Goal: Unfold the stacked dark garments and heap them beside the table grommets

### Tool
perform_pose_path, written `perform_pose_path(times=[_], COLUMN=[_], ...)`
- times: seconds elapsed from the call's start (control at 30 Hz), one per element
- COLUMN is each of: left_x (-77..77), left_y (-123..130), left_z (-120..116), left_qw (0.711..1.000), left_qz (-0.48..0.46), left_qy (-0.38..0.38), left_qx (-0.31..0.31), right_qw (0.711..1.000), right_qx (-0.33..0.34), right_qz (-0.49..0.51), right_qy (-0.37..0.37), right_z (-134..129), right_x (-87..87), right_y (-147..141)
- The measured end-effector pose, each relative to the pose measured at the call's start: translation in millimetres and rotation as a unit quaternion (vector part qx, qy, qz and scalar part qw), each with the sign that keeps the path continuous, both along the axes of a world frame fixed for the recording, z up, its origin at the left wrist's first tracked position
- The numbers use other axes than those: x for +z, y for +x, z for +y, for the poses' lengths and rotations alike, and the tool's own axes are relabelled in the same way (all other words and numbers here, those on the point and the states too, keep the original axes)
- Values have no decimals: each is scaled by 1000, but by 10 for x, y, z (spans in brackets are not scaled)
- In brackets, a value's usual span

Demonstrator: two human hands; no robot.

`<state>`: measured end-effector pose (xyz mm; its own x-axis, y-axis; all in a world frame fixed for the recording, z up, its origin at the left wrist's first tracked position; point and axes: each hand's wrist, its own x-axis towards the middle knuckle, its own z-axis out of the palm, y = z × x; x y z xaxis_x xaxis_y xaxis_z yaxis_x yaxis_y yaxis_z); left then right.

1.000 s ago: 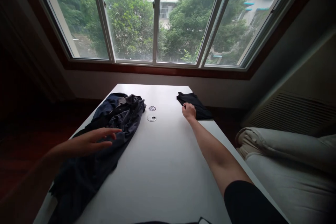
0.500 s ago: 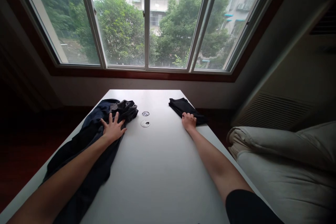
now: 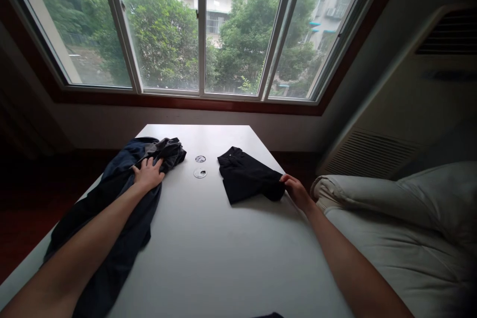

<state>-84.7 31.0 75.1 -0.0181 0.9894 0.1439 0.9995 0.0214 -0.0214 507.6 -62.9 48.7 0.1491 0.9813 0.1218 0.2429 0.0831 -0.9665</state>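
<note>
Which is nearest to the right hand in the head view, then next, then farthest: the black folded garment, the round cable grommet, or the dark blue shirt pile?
From the right hand:
1. Black folded garment, touching the fingertips, just to the hand's left.
2. Round cable grommet, mid-table, beyond the garment.
3. Dark blue shirt pile, along the table's left edge, under the left hand.

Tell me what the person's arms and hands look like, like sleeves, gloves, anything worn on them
Both forearms are bare from wrist to picture edge, with no sleeve showing. The left hand and right hand wear no gloves. No watch, ring or bracelet can be seen on either wrist or hand.
</note>
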Motion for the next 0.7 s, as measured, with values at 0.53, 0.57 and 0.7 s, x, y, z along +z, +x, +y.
perform_pose_path(times=[0.53, 0.57, 0.7], left_x=[-286, -276, -152], left_y=[1955, 2012, 2079], left_z=[-1182, -1281, -1727], left_qw=[860, 859, 791], left_qz=[-211, -208, -200], left_qy=[-128, -137, -185], left_qx=[-447, -448, -548], right_qw=[966, 986, 974], right_qx=[244, 154, -58], right_qz=[56, 18, -203], right_qy=[-65, -63, -80], right_z=[-171, -89, 201], right_x=[322, 265, 12], right_y=[-943, -883, -720])
